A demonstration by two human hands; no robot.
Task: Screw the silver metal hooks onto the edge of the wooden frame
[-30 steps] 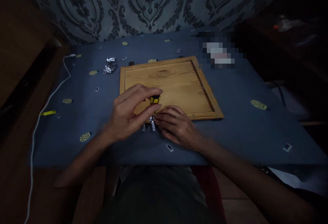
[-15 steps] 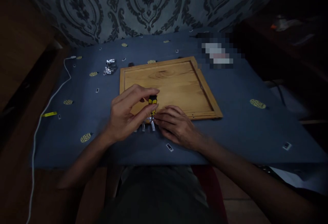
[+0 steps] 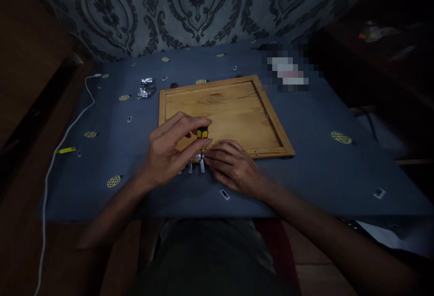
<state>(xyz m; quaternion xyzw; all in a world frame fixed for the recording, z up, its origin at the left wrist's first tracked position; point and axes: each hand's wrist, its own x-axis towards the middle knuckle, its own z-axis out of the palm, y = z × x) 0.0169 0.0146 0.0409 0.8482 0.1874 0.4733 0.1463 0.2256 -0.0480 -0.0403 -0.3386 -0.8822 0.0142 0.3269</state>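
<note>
Between the thumb and fingers of my left hand (image 3: 171,147) is the yellow-and-black handle of a screwdriver (image 3: 202,133), held upright. Its lower end meets a metal hinge (image 3: 202,164) at the near edge of a framed wooden panel (image 3: 230,113). My right hand (image 3: 235,167) rests at that same edge, fingertips pinched together close to the screwdriver's lower end. What those fingertips grip, if anything, is hidden. The screwdriver's tip and any screw are too small to make out.
Loose metal hinges (image 3: 145,89) lie beyond the panel's left side. A yellow strip-like object (image 3: 66,150) and a white cable (image 3: 69,129) are at the table's left edge. A blurred-out item (image 3: 288,70) sits at the back right. A patterned curtain (image 3: 196,7) hangs behind.
The screwdriver handle has turned slightly in my left fingers, showing its yellow faces differently. Both hands and the panel stay in almost the same place.
</note>
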